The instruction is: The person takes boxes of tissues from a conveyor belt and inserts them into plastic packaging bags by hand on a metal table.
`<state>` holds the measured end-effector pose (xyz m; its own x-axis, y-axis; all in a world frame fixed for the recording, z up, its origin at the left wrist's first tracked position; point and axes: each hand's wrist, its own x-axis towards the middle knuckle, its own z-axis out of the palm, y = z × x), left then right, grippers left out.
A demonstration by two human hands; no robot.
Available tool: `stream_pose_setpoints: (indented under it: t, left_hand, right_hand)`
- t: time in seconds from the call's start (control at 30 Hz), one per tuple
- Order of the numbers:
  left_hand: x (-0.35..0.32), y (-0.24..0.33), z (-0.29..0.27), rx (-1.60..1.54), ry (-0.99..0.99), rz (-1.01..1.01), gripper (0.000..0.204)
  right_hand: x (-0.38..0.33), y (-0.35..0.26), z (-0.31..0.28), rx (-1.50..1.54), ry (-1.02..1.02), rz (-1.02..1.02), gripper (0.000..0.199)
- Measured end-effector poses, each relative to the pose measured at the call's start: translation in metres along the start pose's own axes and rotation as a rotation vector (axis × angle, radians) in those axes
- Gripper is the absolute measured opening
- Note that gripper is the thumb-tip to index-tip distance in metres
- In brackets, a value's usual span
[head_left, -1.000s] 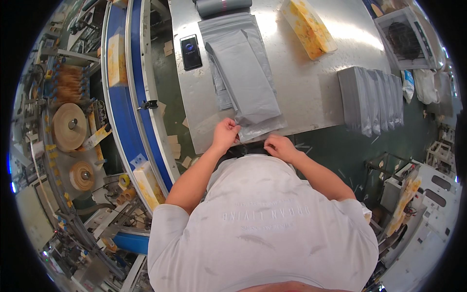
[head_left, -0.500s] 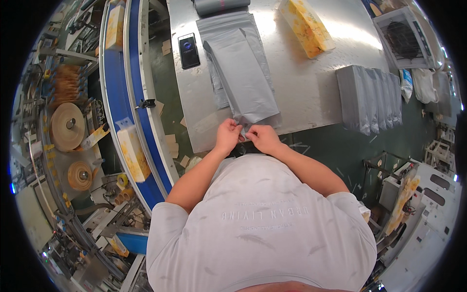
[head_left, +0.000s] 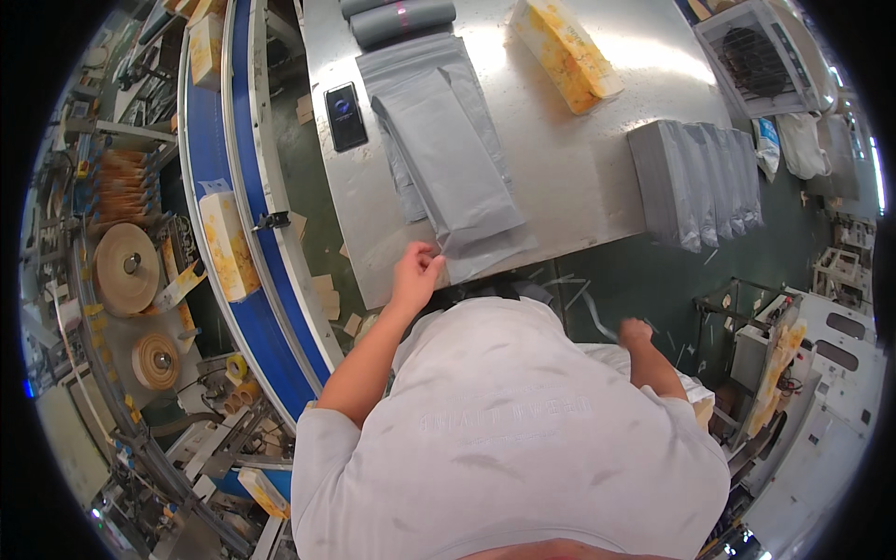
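Note:
On the metal table lies a filled grey plastic mailing bag (head_left: 457, 159), its loose flap spread toward me at the near edge. My left hand (head_left: 416, 276) is closed, its fingers pinching the bag's near left corner. Under this bag are flat grey bags (head_left: 411, 67). Out to the right, past the table edge and beside my body, my right hand (head_left: 637, 332) is closed on a thin pale strip (head_left: 595, 315), which trails to its left and is partly blurred.
A phone (head_left: 345, 117) and grey plastic rolls (head_left: 403, 22) lie on the table (head_left: 569, 187). A yellow-patterned pack (head_left: 566, 56) is at the back, and several filled grey bags (head_left: 695, 182) stand at the right edge. A blue conveyor (head_left: 210, 131) carrying similar packs runs along the left.
My right hand has left the bag's near end and swung right and down with the strip. My left hand stays at the bag's corner. The pack on the conveyor has moved farther away.

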<state>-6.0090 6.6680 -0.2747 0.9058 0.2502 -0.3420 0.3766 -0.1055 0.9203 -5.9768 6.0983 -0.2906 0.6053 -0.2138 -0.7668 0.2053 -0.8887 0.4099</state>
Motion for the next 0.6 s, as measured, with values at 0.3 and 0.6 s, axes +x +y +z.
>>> stream_pose_setpoints:
  t: [0.3,0.6]
  left_hand:
    - [0.021,0.046,-0.019,1.102,-0.210,1.135,0.050]
    - [0.035,0.034,-0.034,1.085,-0.278,0.994,0.015]
  right_hand:
    - [-0.029,-0.158,-0.280,0.123,1.221,-1.335,0.040]
    - [0.034,-0.200,-0.314,-0.204,1.100,-1.790,0.026]
